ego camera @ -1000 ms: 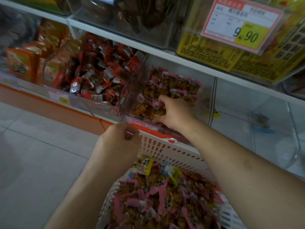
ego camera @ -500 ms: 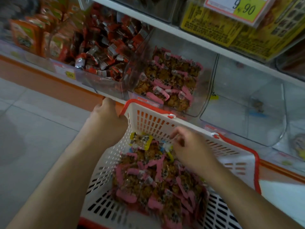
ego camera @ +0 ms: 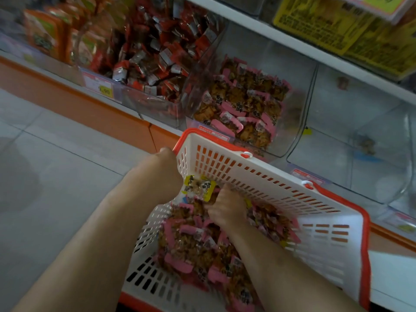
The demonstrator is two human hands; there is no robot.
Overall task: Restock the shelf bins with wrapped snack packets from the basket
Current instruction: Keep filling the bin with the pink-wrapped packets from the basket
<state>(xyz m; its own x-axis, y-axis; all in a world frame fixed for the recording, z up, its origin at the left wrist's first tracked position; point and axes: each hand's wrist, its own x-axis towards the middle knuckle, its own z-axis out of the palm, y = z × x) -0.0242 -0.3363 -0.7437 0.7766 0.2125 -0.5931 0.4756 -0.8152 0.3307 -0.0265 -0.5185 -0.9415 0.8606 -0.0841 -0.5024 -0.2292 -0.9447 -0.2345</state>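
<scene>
Right hand [ego camera: 226, 209] clenches packets [ego camera: 202, 248] in basket [ego camera: 258, 176]; left hand [ego camera: 161, 174] grips basket corner. Packets: light, soft, prob. slippery wrap; scoop bunch from under.

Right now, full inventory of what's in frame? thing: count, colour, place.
basket: one, white with red rim, tilted below the shelf edge
pink-wrapped packets: many, heaped in basket
yellow-wrapped packet: one, at top of the heap
middle bin: one, clear, part-filled with pink packets
left bin: one, clear, red and silver packets
right bin: one, clear, few scraps only
orange packs: several, far left
yellow packs: several, upper shelf
left hand: grips basket's left corner
right hand: in heap, fingers curled into packets
</scene>
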